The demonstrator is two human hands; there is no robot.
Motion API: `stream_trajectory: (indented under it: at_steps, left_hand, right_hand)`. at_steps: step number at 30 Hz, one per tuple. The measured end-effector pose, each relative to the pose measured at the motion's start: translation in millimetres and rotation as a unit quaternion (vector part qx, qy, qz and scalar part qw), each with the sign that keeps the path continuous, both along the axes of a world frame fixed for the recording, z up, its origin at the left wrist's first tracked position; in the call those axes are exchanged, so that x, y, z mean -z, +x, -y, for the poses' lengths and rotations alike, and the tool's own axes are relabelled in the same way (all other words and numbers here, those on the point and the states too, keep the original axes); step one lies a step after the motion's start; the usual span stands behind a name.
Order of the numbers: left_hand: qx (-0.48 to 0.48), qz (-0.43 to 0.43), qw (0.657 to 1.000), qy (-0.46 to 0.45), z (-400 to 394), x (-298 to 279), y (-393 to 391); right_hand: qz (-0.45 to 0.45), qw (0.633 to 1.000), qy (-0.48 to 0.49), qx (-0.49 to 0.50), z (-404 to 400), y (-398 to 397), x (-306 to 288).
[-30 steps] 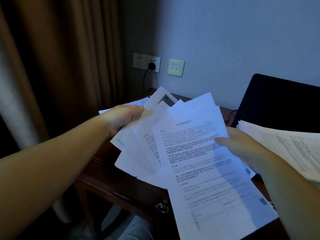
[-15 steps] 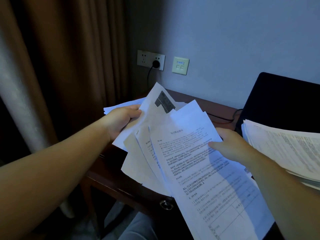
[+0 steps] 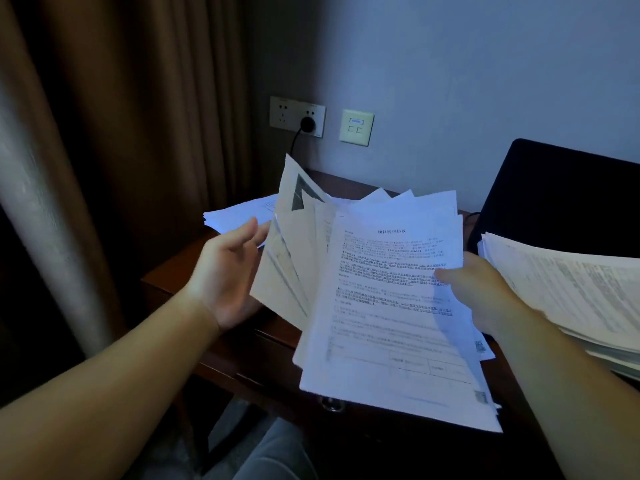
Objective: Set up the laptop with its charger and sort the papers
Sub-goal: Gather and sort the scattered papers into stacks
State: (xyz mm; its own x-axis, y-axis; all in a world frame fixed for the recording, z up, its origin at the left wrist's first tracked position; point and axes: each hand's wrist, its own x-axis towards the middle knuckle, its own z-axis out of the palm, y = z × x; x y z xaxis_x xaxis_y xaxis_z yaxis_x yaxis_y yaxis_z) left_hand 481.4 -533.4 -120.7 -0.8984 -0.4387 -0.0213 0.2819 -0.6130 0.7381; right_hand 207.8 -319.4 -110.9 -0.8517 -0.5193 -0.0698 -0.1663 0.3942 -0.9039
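My right hand grips a fanned bundle of printed papers above the desk, thumb on the top sheet. My left hand is open with its palm against the fan's left edge; its fingertips are hidden behind the sheets. A small pile of papers lies on the desk's far left corner. A thick paper stack sits at the right, in front of the dark laptop screen. The charger plug is in the wall socket, its cable dropping behind the papers.
The dark wooden desk stands in a corner, with a brown curtain close on the left and the wall behind. A network wall plate is beside the socket. A drawer knob shows below the papers.
My left hand has let go of the fan's left sheets and now lies open against their edge. The fanned sheets have swung more upright and closer together. My right hand keeps its grip.
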Motion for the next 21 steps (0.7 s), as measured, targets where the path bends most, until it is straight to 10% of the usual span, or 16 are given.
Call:
stream_trajectory:
  at_steps: [9,21]
  left_hand:
    - [-0.07,0.169,0.979,-0.094,-35,-1,-20]
    - [-0.063,0.201,0.976,-0.057,-21,-12,-20]
  right_hand:
    - [0.079,0.996,-0.037,-0.032,6,20,1]
    - [-0.139,0.989,0.026,-0.03,-4,23,2]
